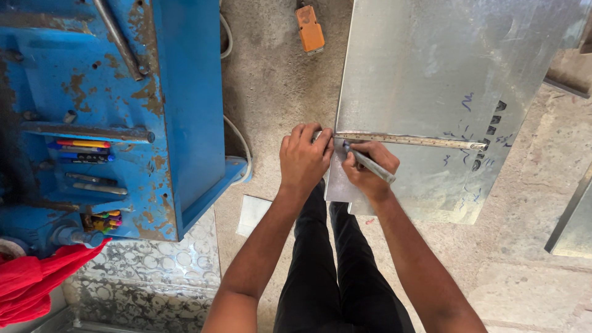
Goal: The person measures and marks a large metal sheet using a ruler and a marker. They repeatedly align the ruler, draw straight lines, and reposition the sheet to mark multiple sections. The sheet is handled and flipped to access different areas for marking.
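Pressing our left hand, fingers together, on the steel ruler across the metal sheet, our right hand grips a marker, tip hidden.

Both arms reach down — left hand pressing flat, right hand fingers curled.
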